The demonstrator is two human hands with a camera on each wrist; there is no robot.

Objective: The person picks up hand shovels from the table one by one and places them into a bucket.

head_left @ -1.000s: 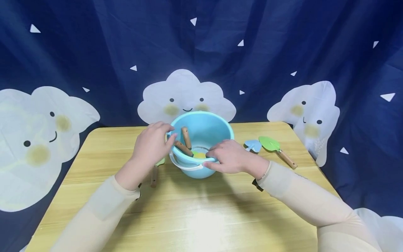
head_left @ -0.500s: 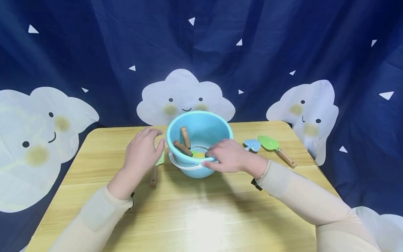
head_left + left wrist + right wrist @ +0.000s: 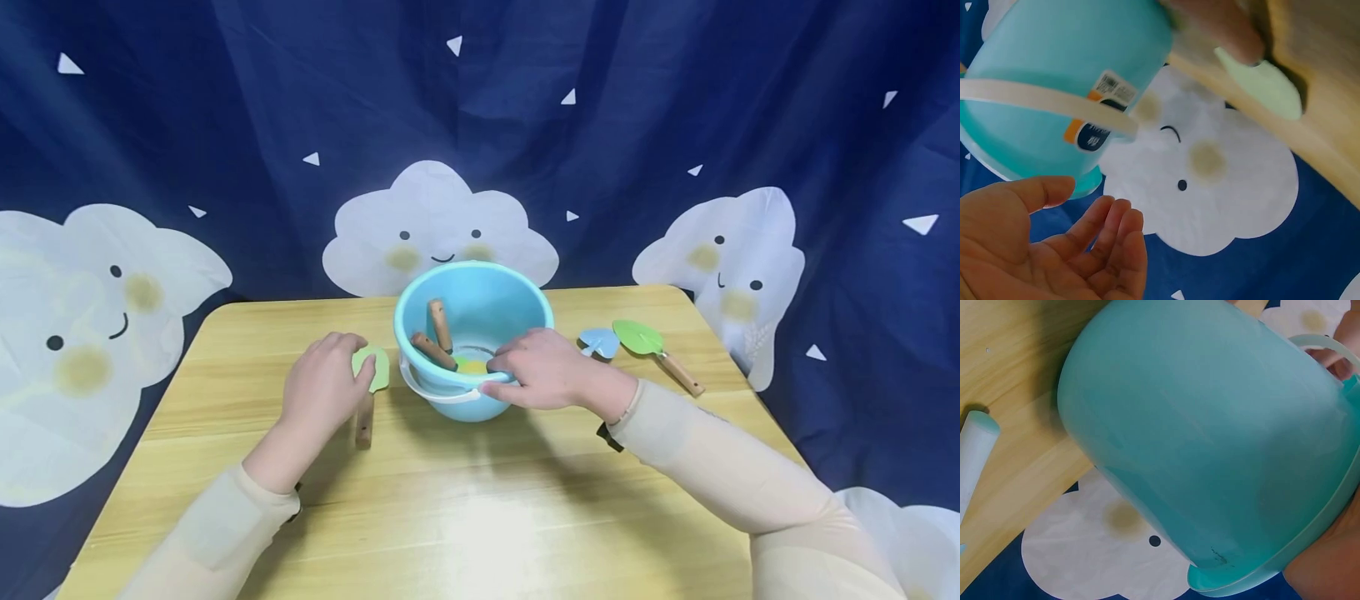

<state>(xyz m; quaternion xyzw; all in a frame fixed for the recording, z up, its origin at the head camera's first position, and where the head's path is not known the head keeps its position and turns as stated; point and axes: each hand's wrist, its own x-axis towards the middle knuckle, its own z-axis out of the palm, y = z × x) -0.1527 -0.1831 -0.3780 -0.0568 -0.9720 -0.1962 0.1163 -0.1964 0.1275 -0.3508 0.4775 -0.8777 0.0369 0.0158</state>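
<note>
A light blue bucket (image 3: 498,304) stands upright near the middle of the table's back edge. Inside, an upright wooden handle (image 3: 441,327) and a slanting wooden handle (image 3: 433,352) lean toward its left side, with patches of green and yellow at the bottom. A white carrying loop (image 3: 442,396) hangs across the front, and the left wrist view shows a printed sticker (image 3: 1107,103) outside.

The right hand (image 3: 546,369) grips the front right rim, thumb outside and fingers inside; whether the fingertips hold anything more is hidden. The left hand (image 3: 324,377) is raised and holds nothing, its fingers loosely bent, thumb apart, near a pale green shovel (image 3: 378,372) left of the bucket.

Toward the right edge lie a blue trowel (image 3: 600,342) and a bright green trowel (image 3: 637,337). The table (image 3: 480,492) is pale wood; behind its back edge hangs a navy curtain (image 3: 502,75) with smiling clouds (image 3: 442,208).
</note>
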